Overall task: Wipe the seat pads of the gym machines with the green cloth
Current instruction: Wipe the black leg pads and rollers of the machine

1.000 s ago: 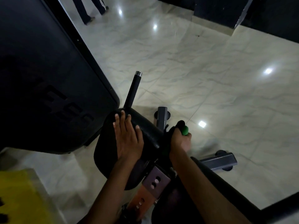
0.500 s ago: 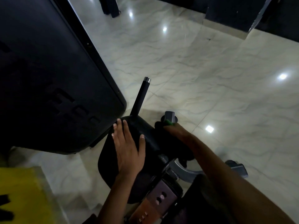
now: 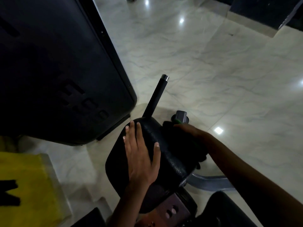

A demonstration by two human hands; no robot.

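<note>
A black padded seat pad (image 3: 170, 154) sits low in the middle of the view. My left hand (image 3: 141, 154) lies flat on its left half, fingers straight and spread. My right hand (image 3: 191, 133) is on the pad's right side, holding the green cloth (image 3: 177, 121). Only small green bits of the cloth show, at my fingertips and under my wrist; the rest looks dark in the shadow.
A black handle bar (image 3: 155, 95) sticks up behind the pad. A large dark machine shroud (image 3: 57, 71) stands to the left. A grey frame foot (image 3: 181, 115) and curved grey tube (image 3: 211, 181) lie on the marble floor (image 3: 213, 71). A yellow surface (image 3: 21, 185) is at bottom left.
My right hand has come from off the pad's right edge onto its right side with the cloth. My left hand stays flat on the pad. The view has shifted closer.
</note>
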